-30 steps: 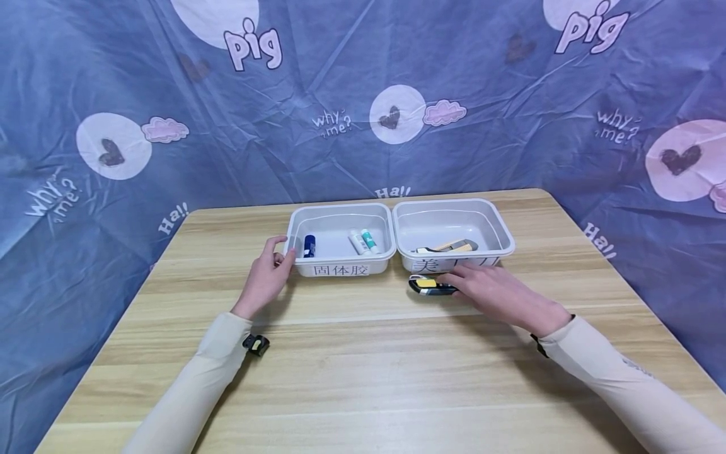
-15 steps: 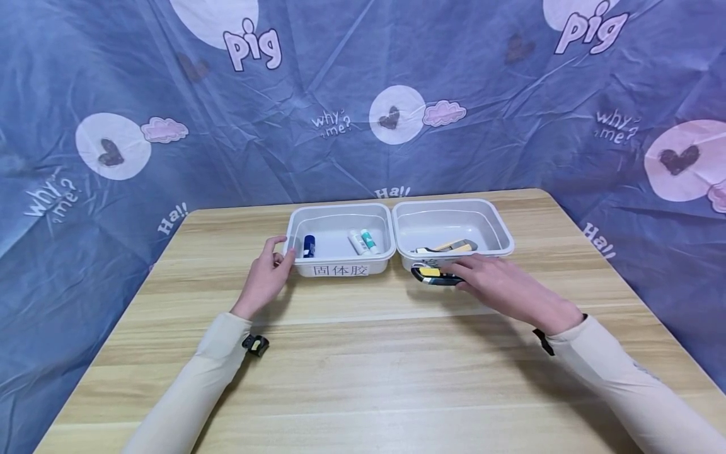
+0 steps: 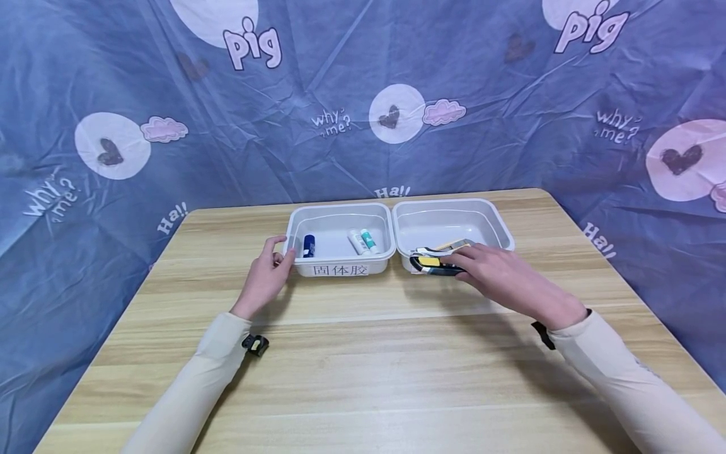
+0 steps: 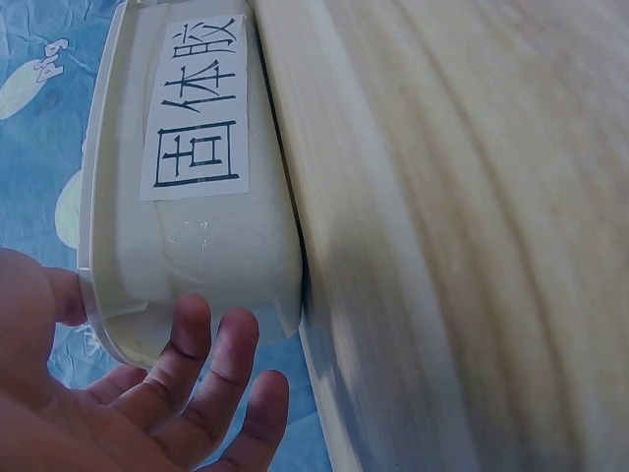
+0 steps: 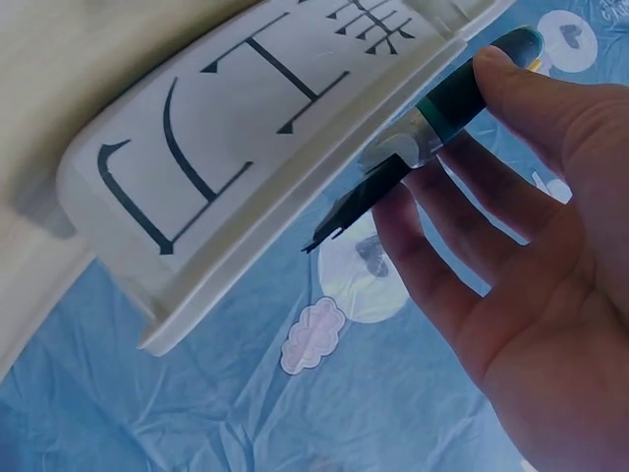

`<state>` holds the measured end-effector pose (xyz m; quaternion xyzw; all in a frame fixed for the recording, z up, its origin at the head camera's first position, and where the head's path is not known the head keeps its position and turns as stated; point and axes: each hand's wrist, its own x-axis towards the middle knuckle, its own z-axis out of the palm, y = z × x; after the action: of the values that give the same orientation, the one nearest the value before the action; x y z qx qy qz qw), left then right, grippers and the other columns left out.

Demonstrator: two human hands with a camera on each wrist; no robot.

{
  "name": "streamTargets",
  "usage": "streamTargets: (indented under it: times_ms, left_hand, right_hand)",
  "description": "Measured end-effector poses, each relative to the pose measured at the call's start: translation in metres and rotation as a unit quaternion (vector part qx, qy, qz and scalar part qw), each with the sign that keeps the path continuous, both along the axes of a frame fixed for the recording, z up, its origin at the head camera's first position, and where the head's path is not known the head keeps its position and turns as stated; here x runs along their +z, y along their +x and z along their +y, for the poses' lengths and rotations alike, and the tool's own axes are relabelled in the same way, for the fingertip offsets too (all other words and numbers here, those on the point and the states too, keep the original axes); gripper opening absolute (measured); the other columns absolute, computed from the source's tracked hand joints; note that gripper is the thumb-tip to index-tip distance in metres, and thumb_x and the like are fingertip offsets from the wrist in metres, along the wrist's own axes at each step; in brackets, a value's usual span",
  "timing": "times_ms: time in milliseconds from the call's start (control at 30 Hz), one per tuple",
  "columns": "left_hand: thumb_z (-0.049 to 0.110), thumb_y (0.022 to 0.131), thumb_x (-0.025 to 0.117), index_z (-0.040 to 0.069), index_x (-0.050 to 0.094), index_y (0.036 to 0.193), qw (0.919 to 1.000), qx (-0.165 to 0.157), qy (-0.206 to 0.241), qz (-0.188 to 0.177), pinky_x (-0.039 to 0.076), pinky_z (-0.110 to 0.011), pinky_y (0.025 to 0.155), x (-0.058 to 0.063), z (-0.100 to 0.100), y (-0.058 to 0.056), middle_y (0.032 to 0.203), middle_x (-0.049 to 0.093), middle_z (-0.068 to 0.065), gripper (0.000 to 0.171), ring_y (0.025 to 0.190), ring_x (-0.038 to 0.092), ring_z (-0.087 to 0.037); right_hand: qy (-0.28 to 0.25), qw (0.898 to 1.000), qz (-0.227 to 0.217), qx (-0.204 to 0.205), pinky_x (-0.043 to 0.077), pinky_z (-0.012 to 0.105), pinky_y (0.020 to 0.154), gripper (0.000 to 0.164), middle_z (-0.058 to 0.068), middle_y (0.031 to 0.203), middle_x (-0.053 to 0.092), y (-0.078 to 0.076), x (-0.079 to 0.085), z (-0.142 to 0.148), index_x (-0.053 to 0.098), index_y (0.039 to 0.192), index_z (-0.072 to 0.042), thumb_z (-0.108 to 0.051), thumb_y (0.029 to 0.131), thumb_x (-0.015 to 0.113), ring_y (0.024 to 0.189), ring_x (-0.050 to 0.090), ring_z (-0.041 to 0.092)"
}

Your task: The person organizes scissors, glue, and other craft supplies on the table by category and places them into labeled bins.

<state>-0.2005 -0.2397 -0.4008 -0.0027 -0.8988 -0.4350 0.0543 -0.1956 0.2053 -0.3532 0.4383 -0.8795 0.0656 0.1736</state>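
My right hand (image 3: 493, 274) pinches a black utility knife (image 3: 429, 261) with a yellow slider at the front rim of the right bin (image 3: 508, 243). In the right wrist view, thumb and fingertips grip the knife (image 5: 452, 103) beside the rim, its narrow dark end pointing down and left. Other utility knives (image 3: 454, 244) lie inside that bin, partly hidden by the hand. My left hand (image 3: 266, 277) touches the near left corner of the left bin (image 4: 226, 246), fingers spread and loosely bent. In that bin lie a blue glue stick (image 3: 309, 246) and two white-and-green glue sticks (image 3: 363, 241).
Both white bins stand side by side near the back of the wooden table (image 3: 363, 372), with paper labels on their fronts. A blue printed cloth (image 3: 238, 151) hangs behind the table and along its sides.
My right hand has raised the utility knife off the table, up to the right bin's front rim. The left hand stays at its corner.
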Motion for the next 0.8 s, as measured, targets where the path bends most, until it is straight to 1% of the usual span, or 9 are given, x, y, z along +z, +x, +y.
streamTargets:
  times_ms: [233,467,667,800]
  left_hand:
    - [0.031,0.108,0.051,0.008,0.038,0.152,1.0000,0.000,0.002,0.000,0.045,-0.034,0.063,0.000,0.000,-0.001,0.085,0.065,-0.017,0.052,0.067,0.055,-0.020]
    - [0.031,0.108,0.051,0.008,0.037,0.153,1.0000,-0.001,0.004,-0.001,0.044,-0.033,0.062,0.000,-0.001,0.000,0.086,0.065,-0.017,0.052,0.068,0.054,-0.020]
    - [0.031,0.108,0.051,0.008,0.038,0.152,1.0000,-0.002,0.003,0.002,0.044,-0.033,0.061,0.000,-0.001,0.000,0.087,0.065,-0.018,0.052,0.067,0.054,-0.020]
    - [0.033,0.108,0.050,0.008,0.038,0.152,1.0000,-0.002,0.001,0.003,0.044,-0.033,0.062,0.000,-0.001,-0.001,0.087,0.066,-0.019,0.053,0.067,0.055,-0.019]
  right_hand:
    - [-0.001,1.000,0.005,-0.010,0.057,0.048,0.082,0.033,0.006,0.115,0.070,-0.004,0.003,-0.003,0.069,0.123,-0.011,-0.014,0.091,0.076,0.106,0.068,0.027]
    - [-0.007,1.000,-0.006,-0.022,0.056,0.048,0.079,0.031,0.004,0.113,0.071,-0.011,0.005,-0.004,0.069,0.122,-0.012,-0.013,0.091,0.075,0.102,0.069,0.027]
    - [-0.010,0.999,-0.015,-0.031,0.055,0.049,0.082,0.033,0.006,0.115,0.071,-0.019,0.004,-0.002,0.069,0.121,-0.010,-0.010,0.089,0.077,0.103,0.069,0.028]
    - [-0.010,0.999,-0.020,-0.030,0.055,0.050,0.084,0.033,0.007,0.116,0.071,-0.023,0.003,-0.001,0.069,0.122,-0.009,-0.009,0.090,0.077,0.104,0.068,0.029]
